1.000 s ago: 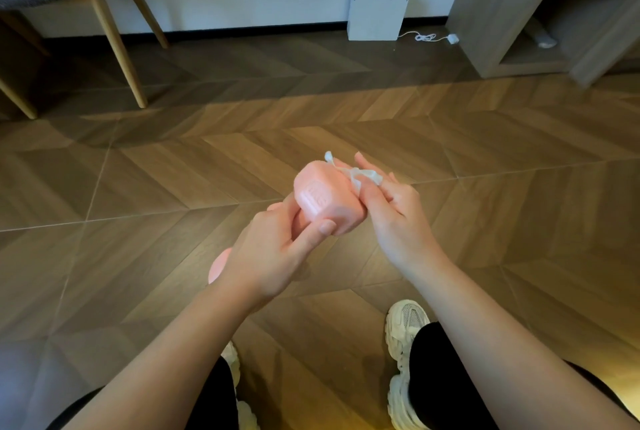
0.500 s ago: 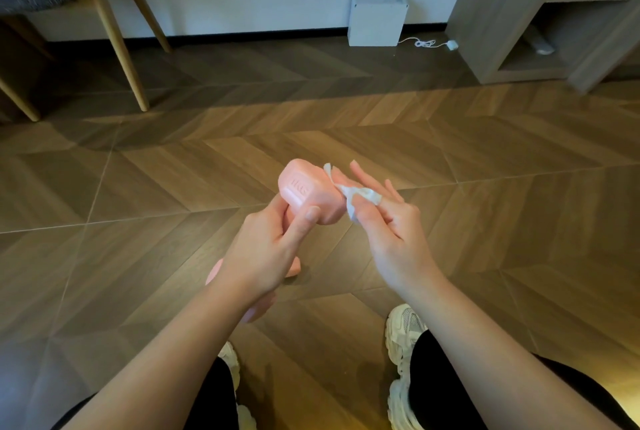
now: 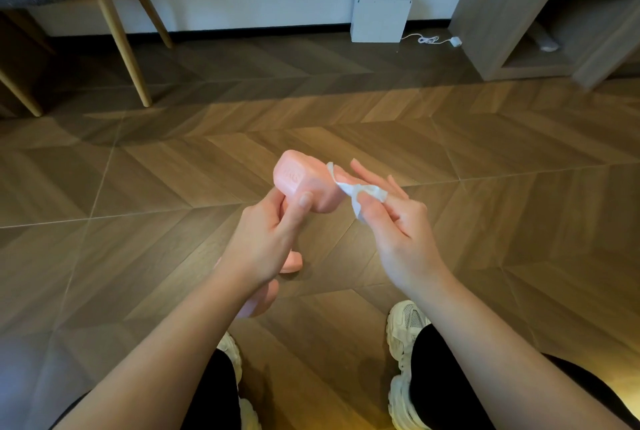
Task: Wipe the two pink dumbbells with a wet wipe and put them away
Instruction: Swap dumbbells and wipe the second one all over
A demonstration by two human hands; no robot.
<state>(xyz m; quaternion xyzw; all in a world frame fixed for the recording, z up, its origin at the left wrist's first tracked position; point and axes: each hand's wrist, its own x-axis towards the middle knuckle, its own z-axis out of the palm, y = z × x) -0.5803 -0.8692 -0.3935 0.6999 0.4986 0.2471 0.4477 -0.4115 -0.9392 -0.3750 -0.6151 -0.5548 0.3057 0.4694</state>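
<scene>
Head view, looking down at a standing person. A herringbone wood floor (image 3: 485, 221) fills the field. At upper right stands an open shelf unit (image 3: 502, 13), a plausible place for putting the weights away. Chair legs (image 3: 117, 38) stand at upper left, and a white box (image 3: 379, 19) sits against the wall between them. Pale shoes (image 3: 405, 325) mark the stance at the lower edge.

The left hand (image 3: 263, 242) grips the pink dumbbell (image 3: 304, 183) in mid-air above the floor, fingers curled round its handle and the thumb pressed against the upper head. This tilts the head up and toward the other hand, presenting its side for wiping. Pink showing below the left wrist is probably the lower head of the same dumbbell; a second dumbbell cannot be identified.

The right hand (image 3: 398, 232) pinches the crumpled wet wipe (image 3: 360, 192) between thumb and fingers, the remaining fingers extended. The wipe's free edge touches the right side of the upper head. Holding it at the fingertips keeps the damp surface outward for rubbing. Wiping appears to be in progress; putting away is not yet begun.
</scene>
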